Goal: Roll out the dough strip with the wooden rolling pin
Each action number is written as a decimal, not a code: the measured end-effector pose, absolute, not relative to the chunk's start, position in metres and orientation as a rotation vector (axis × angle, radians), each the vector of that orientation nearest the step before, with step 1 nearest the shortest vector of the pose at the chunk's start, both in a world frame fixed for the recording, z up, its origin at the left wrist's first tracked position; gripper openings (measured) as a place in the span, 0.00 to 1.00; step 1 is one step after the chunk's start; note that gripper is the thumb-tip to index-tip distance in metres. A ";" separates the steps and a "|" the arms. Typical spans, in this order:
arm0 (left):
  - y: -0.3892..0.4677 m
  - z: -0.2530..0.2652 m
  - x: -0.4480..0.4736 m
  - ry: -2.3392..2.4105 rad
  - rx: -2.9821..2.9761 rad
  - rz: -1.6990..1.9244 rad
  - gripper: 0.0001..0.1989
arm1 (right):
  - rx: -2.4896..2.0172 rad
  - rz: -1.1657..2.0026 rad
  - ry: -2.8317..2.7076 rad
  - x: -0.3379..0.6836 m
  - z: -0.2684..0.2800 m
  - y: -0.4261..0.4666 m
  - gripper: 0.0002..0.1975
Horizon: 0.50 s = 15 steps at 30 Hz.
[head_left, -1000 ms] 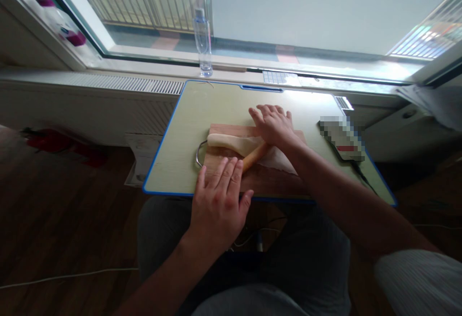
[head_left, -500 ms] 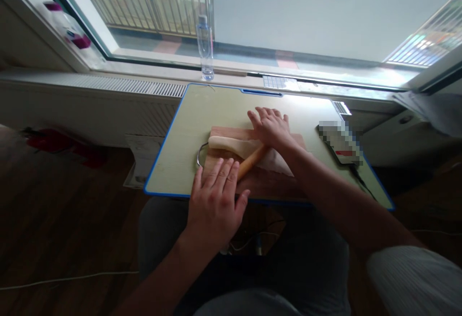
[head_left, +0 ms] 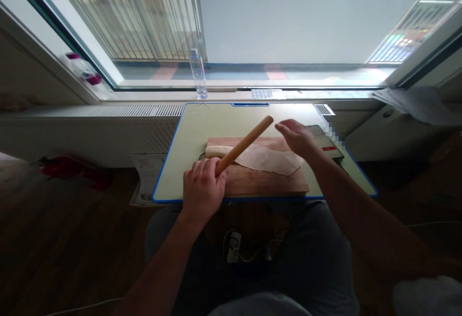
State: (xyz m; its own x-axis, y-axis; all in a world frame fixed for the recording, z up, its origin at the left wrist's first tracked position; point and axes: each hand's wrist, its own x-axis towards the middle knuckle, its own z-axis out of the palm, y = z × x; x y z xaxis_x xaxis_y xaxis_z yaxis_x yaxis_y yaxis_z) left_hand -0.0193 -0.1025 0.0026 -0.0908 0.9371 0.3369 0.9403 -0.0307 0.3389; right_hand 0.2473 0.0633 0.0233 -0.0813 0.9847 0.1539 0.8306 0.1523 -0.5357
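Observation:
My left hand (head_left: 202, 186) is closed around the lower end of a wooden rolling pin (head_left: 249, 141), which slants up to the right with its far end raised. Under the pin a pale sheet of dough (head_left: 269, 160) lies flat across a wooden cutting board (head_left: 267, 184); its left end is a thick, narrow strip that is not flattened. My right hand (head_left: 296, 136) hovers above the board's right side, apart from the pin. Its fingers reach leftward with nothing seen in them, and its thumb is hidden.
The board rests on a small pale table (head_left: 173, 176) with a blue rim. A phone (head_left: 327, 145) with a cable lies at its right. On the windowsill stand a clear bottle (head_left: 198, 75) and a bottle with purple parts (head_left: 83, 70). A radiator (head_left: 144, 135) is behind.
My left hand has gone from lying flat to gripping the rolling pin, whose far end has risen. My right hand has come off the pin and moved right. The view has tilted up.

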 end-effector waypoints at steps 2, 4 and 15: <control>-0.091 0.001 -0.029 -2.202 -2.065 -0.861 0.14 | -1.930 0.373 -2.089 0.264 0.027 0.048 0.29; -0.080 -0.002 -0.034 -2.224 -2.019 -0.935 0.14 | -2.055 0.345 -2.180 0.274 0.029 0.036 0.30; -0.065 -0.015 -0.031 -2.238 -1.952 -1.020 0.16 | -2.057 0.920 -2.255 0.275 0.052 0.031 0.14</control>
State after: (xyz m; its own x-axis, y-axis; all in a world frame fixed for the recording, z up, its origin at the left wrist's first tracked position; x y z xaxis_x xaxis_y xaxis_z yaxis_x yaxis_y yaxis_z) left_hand -0.0312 -0.0648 -0.0151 -0.2269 0.8857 0.4049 0.8867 0.0159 0.4622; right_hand 0.2754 0.0306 0.0521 -0.1667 0.8989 -0.4052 0.9257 0.0012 -0.3783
